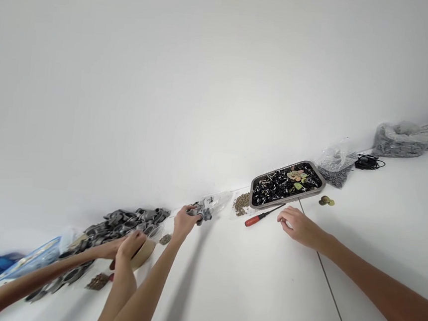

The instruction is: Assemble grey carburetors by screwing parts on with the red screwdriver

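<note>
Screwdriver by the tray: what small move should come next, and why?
Probably the right hand should close on the red-handled screwdriver: it lies just beside that hand's fingertips, which look empty, while the left hand already grips a grey part.

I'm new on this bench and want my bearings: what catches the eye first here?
The metal tray of black parts by the wall, with a red-handled screwdriver lying just before it beside the right hand. Further left, the left hand holds a grey part, next to a heap of grey parts where another person's hands touch a tape roll.
</note>
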`<action>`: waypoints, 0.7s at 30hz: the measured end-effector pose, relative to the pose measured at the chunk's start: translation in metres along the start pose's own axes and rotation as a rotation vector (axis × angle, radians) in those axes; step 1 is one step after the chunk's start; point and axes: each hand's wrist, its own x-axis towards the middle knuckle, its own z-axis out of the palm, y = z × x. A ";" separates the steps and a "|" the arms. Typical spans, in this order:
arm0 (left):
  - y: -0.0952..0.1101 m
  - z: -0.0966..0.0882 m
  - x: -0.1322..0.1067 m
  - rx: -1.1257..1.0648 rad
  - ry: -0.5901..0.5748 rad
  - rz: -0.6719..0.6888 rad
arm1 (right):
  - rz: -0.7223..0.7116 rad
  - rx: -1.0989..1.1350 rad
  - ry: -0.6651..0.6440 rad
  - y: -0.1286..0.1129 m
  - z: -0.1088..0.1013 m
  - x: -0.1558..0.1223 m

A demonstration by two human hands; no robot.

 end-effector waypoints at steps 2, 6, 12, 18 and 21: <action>0.027 -0.002 -0.007 -0.184 -0.091 0.010 | 0.014 0.030 -0.003 -0.002 -0.001 0.000; 0.091 0.005 -0.041 -0.455 -0.255 0.086 | 0.193 0.234 -0.039 -0.011 -0.003 0.001; 0.171 0.035 -0.103 -1.048 -0.514 0.096 | 0.387 0.704 0.049 -0.012 -0.003 0.006; 0.172 0.061 -0.111 -1.360 -0.631 0.040 | 0.374 0.599 0.153 -0.021 -0.011 0.007; 0.161 0.067 -0.106 -1.412 -0.696 0.045 | 0.196 0.204 0.159 -0.029 -0.012 0.005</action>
